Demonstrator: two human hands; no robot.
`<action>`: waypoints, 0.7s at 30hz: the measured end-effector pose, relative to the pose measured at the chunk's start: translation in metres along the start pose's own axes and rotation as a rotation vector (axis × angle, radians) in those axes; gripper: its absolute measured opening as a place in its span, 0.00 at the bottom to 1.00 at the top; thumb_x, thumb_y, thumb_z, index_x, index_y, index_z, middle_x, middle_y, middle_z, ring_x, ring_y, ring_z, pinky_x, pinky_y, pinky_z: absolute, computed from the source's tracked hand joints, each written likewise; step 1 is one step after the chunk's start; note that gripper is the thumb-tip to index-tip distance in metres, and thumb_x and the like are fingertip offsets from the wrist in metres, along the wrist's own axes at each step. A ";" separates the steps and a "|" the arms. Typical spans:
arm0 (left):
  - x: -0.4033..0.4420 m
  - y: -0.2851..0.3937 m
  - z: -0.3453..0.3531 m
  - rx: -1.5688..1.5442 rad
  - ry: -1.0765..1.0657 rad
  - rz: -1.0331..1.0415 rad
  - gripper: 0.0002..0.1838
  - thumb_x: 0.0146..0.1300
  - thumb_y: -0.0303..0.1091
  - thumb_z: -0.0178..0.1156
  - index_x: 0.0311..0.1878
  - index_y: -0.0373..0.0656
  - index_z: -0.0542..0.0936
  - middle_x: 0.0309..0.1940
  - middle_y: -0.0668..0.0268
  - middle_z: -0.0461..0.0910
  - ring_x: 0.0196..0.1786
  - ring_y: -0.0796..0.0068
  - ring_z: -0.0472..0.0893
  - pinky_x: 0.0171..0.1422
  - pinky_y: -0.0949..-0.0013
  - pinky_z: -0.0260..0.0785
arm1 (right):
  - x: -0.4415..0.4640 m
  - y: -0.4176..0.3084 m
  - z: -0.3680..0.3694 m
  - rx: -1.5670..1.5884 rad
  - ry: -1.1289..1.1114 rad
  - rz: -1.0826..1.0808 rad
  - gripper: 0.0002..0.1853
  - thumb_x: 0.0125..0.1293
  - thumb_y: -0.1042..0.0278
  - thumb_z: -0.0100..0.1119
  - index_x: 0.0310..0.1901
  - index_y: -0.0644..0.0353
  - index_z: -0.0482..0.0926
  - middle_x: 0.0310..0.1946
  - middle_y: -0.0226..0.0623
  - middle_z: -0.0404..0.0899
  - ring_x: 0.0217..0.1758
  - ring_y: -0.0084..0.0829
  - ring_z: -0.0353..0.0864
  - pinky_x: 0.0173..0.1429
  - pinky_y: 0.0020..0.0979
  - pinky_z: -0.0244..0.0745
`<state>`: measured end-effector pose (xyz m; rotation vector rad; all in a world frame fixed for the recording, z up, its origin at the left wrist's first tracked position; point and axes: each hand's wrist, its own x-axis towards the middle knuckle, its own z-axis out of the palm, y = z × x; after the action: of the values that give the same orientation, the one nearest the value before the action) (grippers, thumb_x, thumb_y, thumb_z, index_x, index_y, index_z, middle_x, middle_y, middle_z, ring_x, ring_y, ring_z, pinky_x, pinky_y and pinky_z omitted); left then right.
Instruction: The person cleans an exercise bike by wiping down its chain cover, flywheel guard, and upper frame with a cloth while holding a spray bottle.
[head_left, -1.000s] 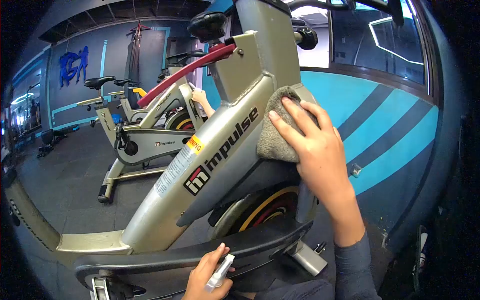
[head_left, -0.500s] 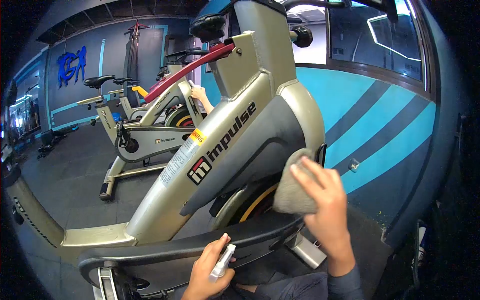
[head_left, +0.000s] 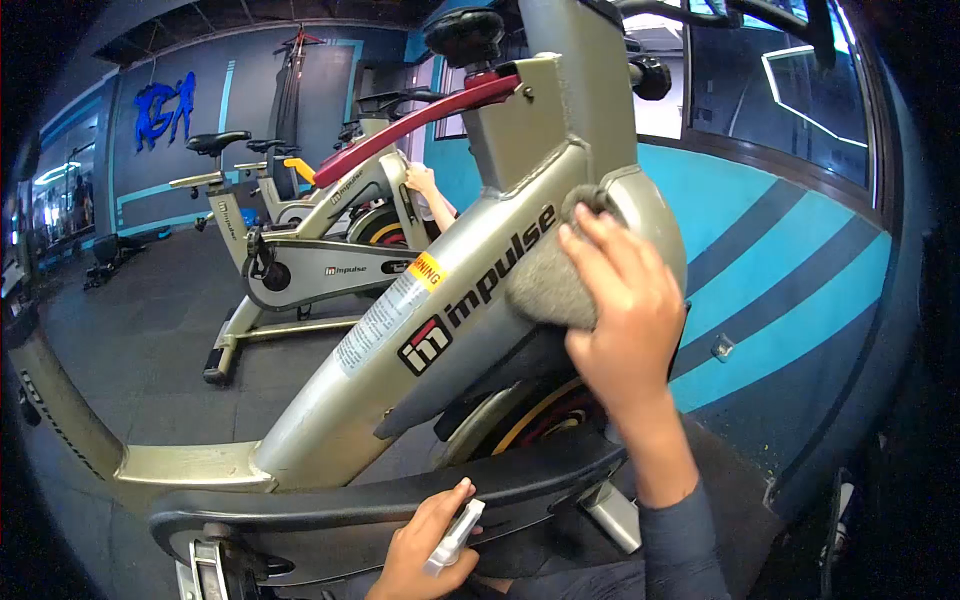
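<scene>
With my right hand (head_left: 625,305) I press a grey cloth (head_left: 548,285) flat against the grey shroud beside the "impulse" lettering on an exercise bike frame (head_left: 340,400). Its fingers lie over the cloth near the upper end of the shroud. Lower down, my left hand (head_left: 425,550) is wrapped round a white spray bottle (head_left: 455,537); only the top part of it shows. That hand is close to the black chain guard (head_left: 380,500). Part of the flywheel (head_left: 530,425) shows behind my right forearm.
Another exercise bike (head_left: 320,270) stands behind, with another person's hand (head_left: 421,180) at its frame. A red lever (head_left: 420,125) slopes across the near bike. The blue striped wall (head_left: 780,260) is at the right, and dark floor (head_left: 130,350) lies at the left.
My right hand has moved the cloth up and to the left, from the flywheel's edge onto the upper shroud. My left hand still holds the spray bottle. The view has shifted slightly.
</scene>
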<state>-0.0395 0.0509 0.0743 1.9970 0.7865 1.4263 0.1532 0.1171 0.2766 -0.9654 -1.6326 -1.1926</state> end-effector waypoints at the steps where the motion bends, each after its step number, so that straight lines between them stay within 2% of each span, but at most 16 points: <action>1: 0.000 0.000 0.000 0.010 -0.007 -0.006 0.44 0.43 0.15 0.59 0.70 0.39 0.65 0.60 0.52 0.72 0.47 0.65 0.85 0.55 0.66 0.77 | -0.006 -0.009 0.001 0.036 -0.005 0.003 0.29 0.37 0.79 0.65 0.49 0.56 0.82 0.56 0.34 0.79 0.59 0.37 0.77 0.51 0.37 0.73; 5: -0.001 -0.001 0.001 0.050 0.000 -0.013 0.43 0.44 0.15 0.58 0.71 0.39 0.65 0.59 0.52 0.73 0.46 0.66 0.85 0.54 0.67 0.77 | -0.035 -0.049 0.004 0.219 -0.034 -0.016 0.25 0.44 0.73 0.63 0.49 0.56 0.82 0.55 0.32 0.80 0.58 0.34 0.78 0.43 0.34 0.69; 6: -0.001 0.000 0.001 0.059 0.002 -0.012 0.42 0.44 0.17 0.60 0.70 0.39 0.66 0.58 0.52 0.75 0.46 0.65 0.85 0.55 0.66 0.76 | -0.044 -0.059 0.007 0.207 -0.029 -0.044 0.21 0.50 0.71 0.60 0.49 0.56 0.83 0.55 0.31 0.81 0.58 0.33 0.78 0.41 0.33 0.68; 7: 0.000 0.001 0.000 0.070 0.004 -0.010 0.41 0.44 0.20 0.61 0.69 0.39 0.67 0.56 0.52 0.76 0.47 0.64 0.85 0.56 0.65 0.76 | -0.051 -0.069 0.007 0.247 -0.047 -0.070 0.24 0.44 0.69 0.64 0.49 0.54 0.84 0.53 0.32 0.82 0.55 0.36 0.80 0.43 0.34 0.70; 8: 0.002 0.003 -0.003 0.126 0.034 0.042 0.37 0.43 0.25 0.65 0.63 0.37 0.71 0.52 0.51 0.77 0.49 0.57 0.82 0.57 0.61 0.73 | -0.060 -0.082 0.008 0.287 -0.068 -0.100 0.21 0.49 0.69 0.61 0.49 0.53 0.84 0.52 0.29 0.83 0.55 0.32 0.80 0.41 0.33 0.68; 9: -0.001 -0.003 -0.004 0.130 0.027 0.041 0.37 0.43 0.25 0.65 0.63 0.37 0.71 0.52 0.51 0.77 0.49 0.57 0.82 0.57 0.61 0.73 | -0.069 -0.095 0.009 0.347 -0.063 -0.147 0.17 0.55 0.69 0.57 0.48 0.53 0.84 0.51 0.27 0.83 0.55 0.29 0.80 0.38 0.30 0.67; 12: -0.010 -0.018 -0.003 0.251 0.016 0.069 0.30 0.45 0.29 0.66 0.56 0.39 0.74 0.43 0.50 0.78 0.42 0.48 0.81 0.47 0.57 0.75 | -0.082 -0.110 0.009 0.399 -0.054 -0.165 0.15 0.60 0.70 0.54 0.47 0.53 0.84 0.51 0.27 0.83 0.55 0.28 0.81 0.35 0.27 0.65; 14: -0.006 -0.010 -0.005 0.260 0.006 0.057 0.31 0.45 0.28 0.65 0.58 0.39 0.73 0.45 0.50 0.77 0.43 0.49 0.81 0.48 0.57 0.75 | -0.068 -0.093 0.004 0.472 -0.092 -0.266 0.14 0.61 0.69 0.53 0.47 0.53 0.84 0.51 0.28 0.84 0.55 0.26 0.81 0.34 0.25 0.64; 15: -0.003 -0.006 -0.005 0.257 0.001 0.047 0.32 0.46 0.26 0.64 0.59 0.39 0.73 0.48 0.50 0.77 0.45 0.50 0.82 0.50 0.58 0.75 | -0.057 -0.082 -0.002 0.483 -0.071 -0.269 0.14 0.61 0.68 0.53 0.47 0.53 0.84 0.51 0.29 0.84 0.56 0.26 0.81 0.34 0.26 0.64; 16: 0.001 0.002 -0.003 0.071 0.000 -0.032 0.36 0.46 0.23 0.62 0.64 0.40 0.70 0.53 0.50 0.76 0.49 0.54 0.83 0.53 0.60 0.76 | -0.045 -0.067 -0.007 0.418 -0.008 -0.268 0.15 0.61 0.70 0.52 0.47 0.52 0.84 0.52 0.31 0.84 0.57 0.26 0.81 0.36 0.28 0.65; 17: 0.001 0.002 -0.003 0.071 -0.001 -0.027 0.36 0.46 0.23 0.62 0.64 0.40 0.70 0.53 0.50 0.76 0.49 0.54 0.83 0.53 0.60 0.76 | -0.028 -0.050 -0.016 0.336 0.036 -0.231 0.17 0.60 0.73 0.52 0.49 0.52 0.84 0.53 0.32 0.83 0.57 0.28 0.81 0.37 0.31 0.65; 18: 0.001 0.001 -0.002 0.061 -0.011 -0.014 0.39 0.45 0.20 0.60 0.67 0.39 0.68 0.56 0.51 0.75 0.47 0.60 0.84 0.53 0.63 0.76 | -0.014 -0.032 -0.021 0.243 0.070 -0.184 0.23 0.52 0.78 0.56 0.51 0.52 0.83 0.54 0.35 0.83 0.59 0.35 0.80 0.42 0.34 0.69; 19: 0.000 0.000 -0.002 0.050 -0.022 -0.001 0.43 0.44 0.16 0.58 0.70 0.39 0.65 0.59 0.52 0.73 0.45 0.66 0.85 0.54 0.67 0.76 | -0.005 -0.009 -0.018 0.091 0.098 -0.166 0.23 0.52 0.75 0.57 0.53 0.55 0.81 0.56 0.36 0.80 0.62 0.34 0.77 0.41 0.35 0.68; 20: 0.000 -0.004 -0.002 0.055 -0.029 0.010 0.44 0.43 0.15 0.58 0.71 0.40 0.64 0.61 0.52 0.72 0.46 0.64 0.85 0.55 0.66 0.76 | 0.004 0.002 -0.022 0.012 0.064 -0.080 0.28 0.45 0.79 0.61 0.54 0.56 0.80 0.57 0.36 0.79 0.63 0.36 0.76 0.45 0.37 0.70; 21: -0.001 -0.004 0.000 0.050 -0.030 0.008 0.44 0.43 0.15 0.58 0.71 0.40 0.64 0.61 0.52 0.72 0.46 0.64 0.85 0.55 0.66 0.76 | 0.006 0.014 -0.013 -0.028 0.039 -0.044 0.30 0.42 0.81 0.63 0.53 0.57 0.80 0.58 0.36 0.78 0.64 0.36 0.74 0.48 0.38 0.70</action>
<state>-0.0406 0.0530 0.0708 2.0562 0.8091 1.3907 0.1671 0.1081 0.2884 -0.9220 -1.6173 -1.2589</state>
